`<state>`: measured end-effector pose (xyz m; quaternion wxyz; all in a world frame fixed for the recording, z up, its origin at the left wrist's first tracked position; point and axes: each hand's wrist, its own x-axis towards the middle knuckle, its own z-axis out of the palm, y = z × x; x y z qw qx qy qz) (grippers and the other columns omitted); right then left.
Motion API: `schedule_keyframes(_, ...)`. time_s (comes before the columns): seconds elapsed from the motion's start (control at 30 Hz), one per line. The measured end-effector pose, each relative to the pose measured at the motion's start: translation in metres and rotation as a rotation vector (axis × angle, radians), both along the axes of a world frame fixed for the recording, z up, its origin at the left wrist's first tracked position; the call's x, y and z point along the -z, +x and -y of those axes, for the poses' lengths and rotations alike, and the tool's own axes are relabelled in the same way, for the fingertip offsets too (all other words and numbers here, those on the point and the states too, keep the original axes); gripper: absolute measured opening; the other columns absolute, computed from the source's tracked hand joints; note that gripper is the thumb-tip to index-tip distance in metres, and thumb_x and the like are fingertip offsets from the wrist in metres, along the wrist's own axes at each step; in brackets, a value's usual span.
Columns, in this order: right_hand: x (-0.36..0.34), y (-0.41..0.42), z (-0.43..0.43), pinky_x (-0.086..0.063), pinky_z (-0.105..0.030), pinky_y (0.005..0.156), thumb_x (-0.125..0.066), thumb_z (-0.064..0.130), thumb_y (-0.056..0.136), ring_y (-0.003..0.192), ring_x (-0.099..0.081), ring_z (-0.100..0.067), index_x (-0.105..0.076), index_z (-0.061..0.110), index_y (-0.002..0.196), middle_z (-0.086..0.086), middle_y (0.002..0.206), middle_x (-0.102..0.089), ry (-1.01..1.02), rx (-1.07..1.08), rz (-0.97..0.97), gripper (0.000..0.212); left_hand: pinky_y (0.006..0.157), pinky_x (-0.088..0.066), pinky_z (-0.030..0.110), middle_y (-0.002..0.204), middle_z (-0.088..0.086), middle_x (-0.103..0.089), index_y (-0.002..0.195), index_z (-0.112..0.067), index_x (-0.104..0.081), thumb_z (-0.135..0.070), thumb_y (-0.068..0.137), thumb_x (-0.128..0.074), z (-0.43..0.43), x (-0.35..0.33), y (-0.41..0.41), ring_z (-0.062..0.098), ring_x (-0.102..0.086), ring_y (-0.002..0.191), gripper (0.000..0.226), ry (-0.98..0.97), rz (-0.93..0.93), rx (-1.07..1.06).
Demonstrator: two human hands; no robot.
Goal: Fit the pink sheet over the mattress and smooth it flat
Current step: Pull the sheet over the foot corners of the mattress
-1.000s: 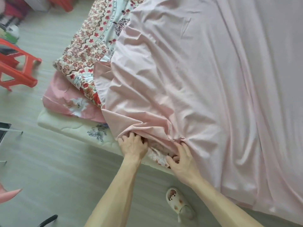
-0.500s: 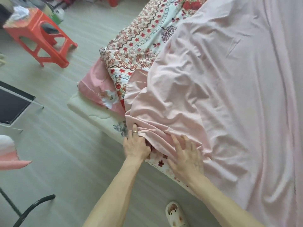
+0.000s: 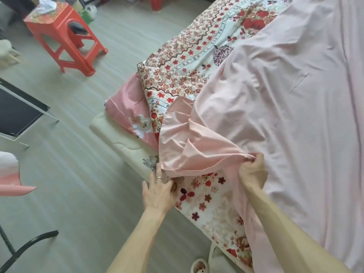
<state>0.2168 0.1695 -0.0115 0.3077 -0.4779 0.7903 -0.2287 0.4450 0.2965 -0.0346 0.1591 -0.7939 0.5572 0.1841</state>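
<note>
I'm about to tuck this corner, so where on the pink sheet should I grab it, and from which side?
Take the hemmed edge of the pink sheet hanging loose between the left hand and right hand, reaching from the floor side with fingers under it. There it is lifted off the floral cover, leaving a gap; higher up it lies flat, offering only wrinkles.

Home bedroom is showing here: a low mattress [image 3: 118, 134] is sitting on a pale plank floor [image 3: 78, 184], carrying floral bedding [image 3: 187, 62] and a pink sheet [image 3: 285, 95]. An orange plastic stool [image 3: 65, 34] is standing nearby, holding household clutter. A slipper [image 3: 199, 266] is lying by the bed edge.
</note>
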Motion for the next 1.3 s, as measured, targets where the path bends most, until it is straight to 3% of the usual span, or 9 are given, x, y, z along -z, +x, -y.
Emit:
schedule_keyframes(0.23, 0.014, -0.096, 0.014, -0.043, -0.048, 0.100, -0.049, 0.028, 0.085, 0.120, -0.051, -0.039, -0.047, 0.026, 0.134, -0.017, 0.134, -0.051, 0.312, -0.073, -0.177, 0.049, 0.111, -0.034, 0.055, 0.157, 0.009, -0.026, 0.129, -0.023, -0.053, -0.027, 0.068, -0.077, 0.076, -0.009, -0.013, 0.033, -0.030, 0.143, 0.066, -0.295, 0.057, 0.112)
schedule_keyframes(0.4, 0.005, -0.048, 0.018, -0.022, -0.054, 0.118, -0.062, 0.038, 0.071, 0.147, -0.018, -0.032, -0.019, 0.019, 0.156, -0.011, 0.161, -0.015, -0.038, -0.574, -0.269, 0.097, 0.118, -0.009, 0.061, 0.158, 0.010, 0.030, 0.153, -0.041, 0.008, -0.037, 0.085, -0.064, 0.165, -0.017, -0.028, 0.043, 0.003, 0.149, 0.099, -0.082, 0.116, 0.100)
schedule_keyframes(0.53, 0.009, 0.010, 0.028, 0.020, -0.055, 0.115, -0.057, 0.072, 0.077, 0.147, 0.027, -0.028, 0.008, 0.041, 0.155, -0.007, 0.160, 0.029, -0.073, -0.947, -0.383, 0.106, 0.110, -0.016, 0.072, 0.154, 0.008, 0.039, 0.140, -0.051, 0.032, -0.031, 0.086, -0.067, 0.188, -0.016, -0.024, 0.053, 0.001, 0.145, 0.114, -0.028, 0.101, 0.038)
schedule_keyframes(0.6, 0.020, 0.028, 0.035, 0.020, -0.058, 0.114, -0.063, 0.053, 0.085, 0.149, 0.021, -0.028, -0.006, 0.047, 0.151, -0.005, 0.161, 0.027, 0.050, -0.960, -0.417, 0.088, 0.098, -0.041, 0.066, 0.159, 0.009, 0.029, 0.143, -0.052, 0.028, -0.014, 0.086, -0.064, 0.183, -0.018, -0.010, 0.053, -0.026, 0.138, 0.115, -0.131, 0.075, 0.032)
schedule_keyframes(0.73, 0.017, 0.031, 0.051, -0.047, -0.043, 0.087, -0.044, 0.018, 0.092, 0.113, -0.050, -0.023, -0.048, 0.035, 0.132, 0.001, 0.132, -0.055, 0.207, -0.664, -0.292, 0.044, 0.059, -0.051, 0.041, 0.132, 0.013, -0.051, 0.150, -0.040, -0.005, -0.002, 0.085, -0.052, 0.157, -0.034, 0.041, 0.033, -0.062, 0.073, 0.089, -0.288, -0.031, -0.131)
schedule_keyframes(0.9, -0.001, 0.032, 0.043, -0.046, -0.040, 0.065, -0.035, 0.015, 0.092, 0.069, -0.056, -0.023, -0.042, 0.021, 0.099, -0.001, 0.084, -0.060, 0.184, -0.434, -0.260, 0.011, 0.080, -0.054, 0.042, 0.083, 0.015, -0.068, 0.107, -0.008, -0.056, -0.012, 0.084, -0.059, 0.074, -0.003, 0.152, 0.036, -0.067, 0.082, 0.024, -0.345, -0.231, -1.191)
schedule_keyframes(1.0, -0.003, 0.053, 0.019, -0.043, -0.039, 0.066, -0.040, 0.020, 0.094, 0.075, -0.053, -0.021, -0.044, 0.020, 0.098, -0.001, 0.089, -0.059, 0.214, -0.453, -0.220, 0.006, 0.084, -0.057, 0.049, 0.067, 0.011, -0.073, 0.099, -0.009, -0.063, -0.028, 0.072, -0.054, 0.005, 0.039, 0.198, 0.032, -0.071, 0.076, 0.034, -0.202, -0.312, -1.366)
schedule_keyframes(1.13, 0.008, 0.089, -0.003, -0.047, -0.044, 0.092, -0.051, 0.022, 0.090, 0.107, -0.050, -0.022, -0.057, 0.014, 0.109, -0.005, 0.120, -0.057, 0.194, -0.520, -0.336, 0.021, 0.100, -0.040, 0.049, 0.142, 0.024, -0.042, 0.141, -0.010, -0.038, -0.017, 0.088, -0.056, 0.029, 0.001, 0.187, 0.041, -0.047, 0.124, 0.056, -0.370, -0.226, -1.156)
schedule_keyframes(1.3, 0.016, 0.146, -0.016, -0.048, -0.047, 0.084, -0.055, 0.021, 0.090, 0.096, -0.053, -0.026, -0.058, 0.014, 0.094, -0.006, 0.105, -0.059, 0.117, -0.489, -0.334, 0.009, 0.119, -0.024, 0.049, 0.162, 0.005, -0.019, 0.152, -0.033, -0.023, -0.039, 0.093, -0.050, 0.077, -0.003, 0.200, 0.025, -0.023, 0.146, 0.065, -0.220, -0.263, -0.143)
